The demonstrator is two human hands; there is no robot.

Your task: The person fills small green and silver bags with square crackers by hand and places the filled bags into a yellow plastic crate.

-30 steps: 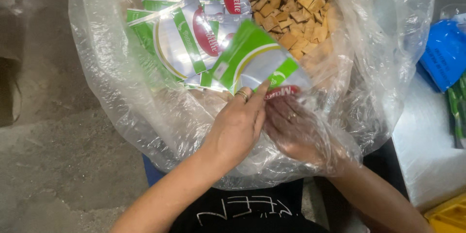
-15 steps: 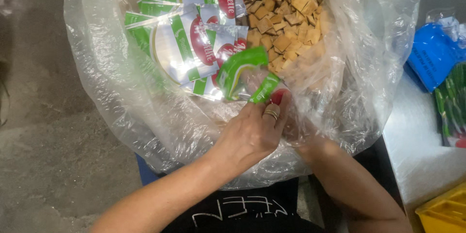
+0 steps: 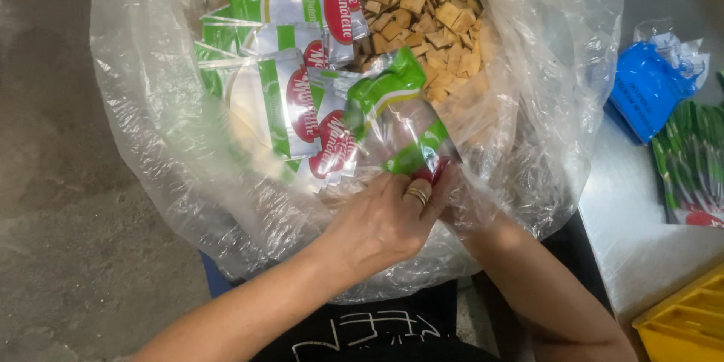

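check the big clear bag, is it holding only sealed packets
No, the big clear bag also holds loose tan crackers beside the green and white packets.

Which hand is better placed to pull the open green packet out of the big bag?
Left. The left hand already pinches the green packet at its lower edge, in plain view. The right hand is mostly hidden behind the clear plastic bag.

Green-and-white snack pouches bear red ovals; crackers are tan; the big bag is clear plastic.

One clear bag, two hands, one yellow crate, one blue pack
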